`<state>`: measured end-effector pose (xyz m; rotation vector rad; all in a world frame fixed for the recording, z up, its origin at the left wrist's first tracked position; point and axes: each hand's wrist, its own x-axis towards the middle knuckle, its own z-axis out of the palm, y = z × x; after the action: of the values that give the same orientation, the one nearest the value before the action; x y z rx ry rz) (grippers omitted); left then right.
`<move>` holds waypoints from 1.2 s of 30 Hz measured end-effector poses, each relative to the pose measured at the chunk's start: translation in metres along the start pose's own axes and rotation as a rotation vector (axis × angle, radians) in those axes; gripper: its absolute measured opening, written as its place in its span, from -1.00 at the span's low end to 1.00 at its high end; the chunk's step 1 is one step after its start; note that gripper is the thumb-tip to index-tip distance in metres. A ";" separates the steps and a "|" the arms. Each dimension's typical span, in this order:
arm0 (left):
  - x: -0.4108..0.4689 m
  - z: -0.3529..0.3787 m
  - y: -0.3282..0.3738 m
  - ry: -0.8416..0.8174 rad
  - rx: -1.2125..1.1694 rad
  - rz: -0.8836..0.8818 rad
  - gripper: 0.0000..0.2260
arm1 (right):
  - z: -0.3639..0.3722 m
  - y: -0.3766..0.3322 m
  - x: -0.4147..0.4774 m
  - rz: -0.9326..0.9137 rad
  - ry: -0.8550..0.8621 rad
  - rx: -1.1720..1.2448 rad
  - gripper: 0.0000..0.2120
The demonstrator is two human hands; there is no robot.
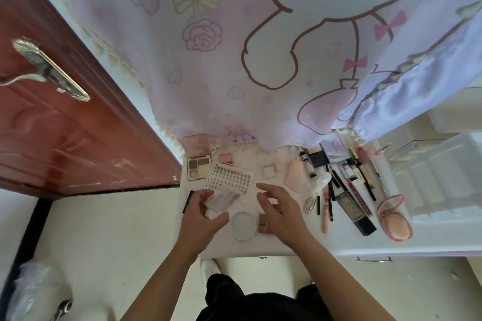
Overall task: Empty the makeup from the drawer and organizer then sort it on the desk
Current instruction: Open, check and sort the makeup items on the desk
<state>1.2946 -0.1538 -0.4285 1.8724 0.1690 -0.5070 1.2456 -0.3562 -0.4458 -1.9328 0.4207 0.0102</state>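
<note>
Left hand (206, 216) grips clear packet (221, 199) just near-side of lash sheet (230, 178), likely deciding its group; right hand (280, 212), right of that sheet, hovers spread, empty, probably ready to assist.

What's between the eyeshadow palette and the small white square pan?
Head view: the XOYO sheet lies between the palette and the white pan.

Viewpoint: one camera, worn on the person's head, looking forward and steeply down.
Facing: straight onto the surface (263, 246), curtain (234, 60) behind it, door (65, 125) off to the left.
Nearness: close in, with the left hand (206, 216) and right hand (281, 214) mid-frame.
Lens: wide, so the edges bend and the floor (104, 229) shows below.
Views: just this one.
</note>
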 end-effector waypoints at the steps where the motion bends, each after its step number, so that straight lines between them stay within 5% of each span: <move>1: -0.003 -0.002 0.019 -0.019 -0.064 0.044 -0.38 | -0.004 -0.019 0.001 -0.059 -0.020 0.060 -0.78; 9: -0.028 0.003 0.139 -0.145 -0.714 0.211 -0.41 | -0.050 -0.118 0.003 -0.302 0.075 0.283 -0.71; 17: -0.035 0.016 0.173 -0.188 -0.578 0.289 -0.43 | -0.091 -0.135 0.003 -0.472 0.087 0.022 -0.61; 23: -0.038 0.028 0.172 -0.121 -0.578 0.230 -0.87 | -0.108 -0.133 0.002 -0.379 0.232 0.137 -0.67; 36: -0.025 0.035 0.164 -0.155 -0.617 -0.009 -0.77 | -0.110 -0.116 0.004 -0.108 0.212 0.331 -0.63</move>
<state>1.3210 -0.2415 -0.2860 1.2270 0.2037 -0.5315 1.2625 -0.4173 -0.2991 -1.6316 0.4284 -0.3182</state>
